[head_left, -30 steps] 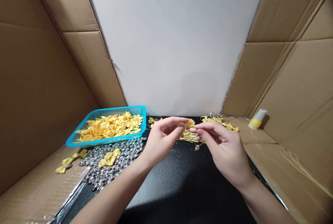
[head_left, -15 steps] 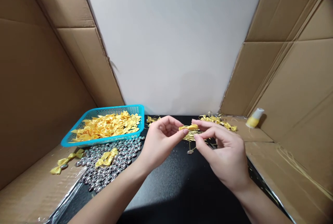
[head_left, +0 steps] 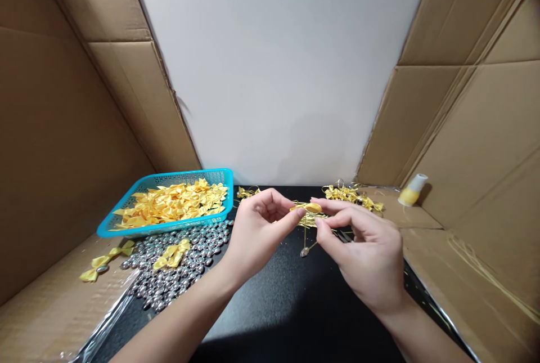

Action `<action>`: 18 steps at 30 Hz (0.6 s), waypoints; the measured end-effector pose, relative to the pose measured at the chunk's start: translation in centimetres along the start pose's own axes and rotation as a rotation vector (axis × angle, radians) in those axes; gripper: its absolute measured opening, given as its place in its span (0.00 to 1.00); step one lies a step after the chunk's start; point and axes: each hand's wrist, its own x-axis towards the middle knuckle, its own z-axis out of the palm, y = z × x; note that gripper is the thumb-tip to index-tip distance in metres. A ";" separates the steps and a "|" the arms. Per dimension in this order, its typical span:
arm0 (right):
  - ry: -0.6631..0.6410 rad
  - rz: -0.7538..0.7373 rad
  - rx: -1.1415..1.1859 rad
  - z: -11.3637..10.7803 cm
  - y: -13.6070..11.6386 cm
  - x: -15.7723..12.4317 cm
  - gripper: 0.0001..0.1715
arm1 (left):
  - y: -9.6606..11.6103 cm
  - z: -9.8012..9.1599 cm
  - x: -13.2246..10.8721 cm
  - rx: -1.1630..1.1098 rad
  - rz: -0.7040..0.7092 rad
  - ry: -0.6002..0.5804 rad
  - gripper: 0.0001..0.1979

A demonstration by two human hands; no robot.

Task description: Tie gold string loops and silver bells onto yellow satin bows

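Note:
Between the thumb and fingers of my left hand (head_left: pixel 256 233) is a small yellow ribbon bow (head_left: pixel 313 207). My right hand (head_left: pixel 365 250) is closed in a pinch just right of the bow, on what looks like a thin gold tie whose end is mostly hidden. A silver bead (head_left: pixel 304 252) hangs below the bow on gold strands, one running up to the right fingertips. Behind and under the fingers lies a bundle of gold ties (head_left: pixel 310 220) on the black table (head_left: pixel 270 301).
On the left a blue basket (head_left: pixel 103 232) holds many yellow bows. Silver beads (head_left: pixel 169 284) spread in front of it, with loose bows (head_left: pixel 172 255) on top. Tied bows (head_left: pixel 350 197) lie at the back right, near a white and yellow cone (head_left: pixel 412 190). Cardboard walls stand on both sides.
The bow has turned a little between my fingers, showing a rounder side. The hanging bead has swung slightly down and left. My hands stay in nearly the same place.

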 end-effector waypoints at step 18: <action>0.020 -0.076 -0.024 0.0 0.0 0.2 0.09 | -0.4 -0.1 -0.1 0.113 0.086 0.025 0.10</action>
